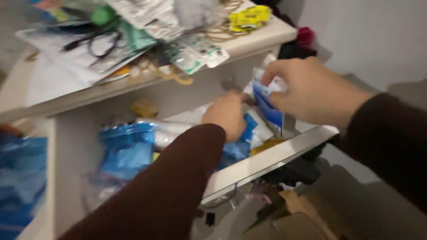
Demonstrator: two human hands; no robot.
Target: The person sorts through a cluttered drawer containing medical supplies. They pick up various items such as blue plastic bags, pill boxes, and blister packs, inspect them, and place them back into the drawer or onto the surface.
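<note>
Pale, cream-coloured furniture fills the frame: an open drawer pulled out toward the camera below a cluttered top, with a bare grey wall at the upper right.

Nearest, at the bottom centre, a dark maroon sleeve runs diagonally up from the lower left, and the left hand at its end reaches down into the drawer. Its back faces the camera and its fingers are curled downward among the contents; whether they grip anything cannot be told, as the fingertips are hidden. Lower right, crumpled brown cardboard lies on the floor below the drawer front, whose smooth edge catches the light.

Inside the drawer, left of centre, soft glossy blue plastic bags lie heaped, and a small yellow piece shows by the front edge.

From the right edge a second dark sleeve enters, and the right hand is closed around a flat blue-and-white packet, pinched at its top between thumb and fingers. The packet hangs upright over the drawer's right end, just beside the left hand.

Farthest, along the upper left, the cabinet top carries loose papers, black scissors, foil-like sachets and, at upper centre, a bright yellow bundle. All is somewhat blurred.
</note>
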